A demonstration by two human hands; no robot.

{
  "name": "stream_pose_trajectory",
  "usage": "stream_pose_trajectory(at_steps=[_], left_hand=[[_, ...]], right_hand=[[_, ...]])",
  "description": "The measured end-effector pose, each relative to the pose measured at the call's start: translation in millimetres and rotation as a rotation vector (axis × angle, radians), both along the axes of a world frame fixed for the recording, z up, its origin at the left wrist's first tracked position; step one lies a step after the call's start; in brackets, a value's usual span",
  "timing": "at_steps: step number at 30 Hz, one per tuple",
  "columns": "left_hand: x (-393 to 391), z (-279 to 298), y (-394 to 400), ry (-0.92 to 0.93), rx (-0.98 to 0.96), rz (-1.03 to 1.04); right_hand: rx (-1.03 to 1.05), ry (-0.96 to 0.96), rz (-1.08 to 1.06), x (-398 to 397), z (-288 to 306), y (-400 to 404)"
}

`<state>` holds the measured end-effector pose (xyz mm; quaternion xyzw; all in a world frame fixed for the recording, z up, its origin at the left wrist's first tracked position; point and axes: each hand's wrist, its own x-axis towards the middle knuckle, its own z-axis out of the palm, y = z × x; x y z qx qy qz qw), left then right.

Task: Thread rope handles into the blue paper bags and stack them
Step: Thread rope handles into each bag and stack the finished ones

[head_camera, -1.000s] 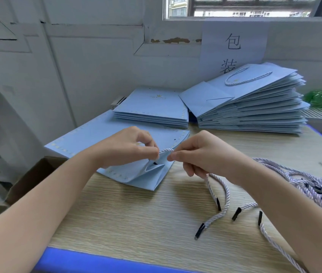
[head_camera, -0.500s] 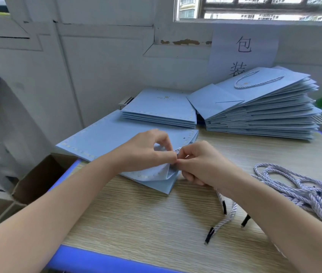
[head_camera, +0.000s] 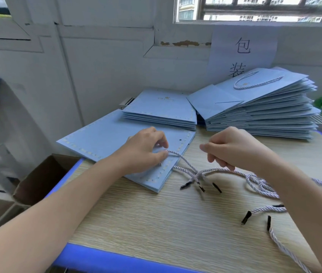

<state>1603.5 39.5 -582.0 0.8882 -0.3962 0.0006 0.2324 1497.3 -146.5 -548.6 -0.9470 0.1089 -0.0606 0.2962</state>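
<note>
A flat blue paper bag (head_camera: 105, 138) lies on the wooden table in front of me, its near edge dotted with pale marks. My left hand (head_camera: 146, 150) rests on that bag and pinches a white twisted rope handle (head_camera: 183, 160) at a hole. From there the rope runs down to the right toward black tips (head_camera: 201, 187). My right hand (head_camera: 233, 148) hovers to the right of the bag, fingers curled round another stretch of rope (head_camera: 215, 170). A tall pile of finished bags (head_camera: 258, 113) with a rope handle on top stands at the back right.
A low pile of flat blue bags (head_camera: 160, 113) lies behind the one I work on. Loose ropes (head_camera: 262, 186) tangle at the right, with black tips scattered near the front. An open cardboard box (head_camera: 43, 178) sits off the table's left edge. A paper sign (head_camera: 243, 52) hangs on the wall.
My hands, which met at the bag's hole, have parted. The right hand has drawn away to the right, and a longer stretch of rope now lies between them.
</note>
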Motion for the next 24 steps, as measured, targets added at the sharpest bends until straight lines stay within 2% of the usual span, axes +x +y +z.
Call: stream_pose_trajectory(at_steps=[4, 9, 16, 20, 22, 24], left_hand=[[0, -2, -2, -0.003, -0.005, 0.014], [0, -2, -4, 0.026, 0.174, 0.001], [-3, 1, -4, -0.039, 0.172, 0.09], [-8, 4, -4, -0.029, 0.186, 0.105], [-9, 4, -3, -0.051, 0.206, 0.092], [-8, 2, -1, -0.076, 0.19, 0.074]], right_hand=[[-0.111, -0.008, 0.004, 5, -8, 3], [-0.246, 0.092, 0.051, 10, -20, 9], [-0.472, 0.087, -0.178, 12, -20, -32], [-0.472, 0.006, -0.305, 13, -23, -45], [-0.433, -0.034, -0.272, 13, -21, -42], [-0.339, -0.056, -0.148, 12, -18, -32]])
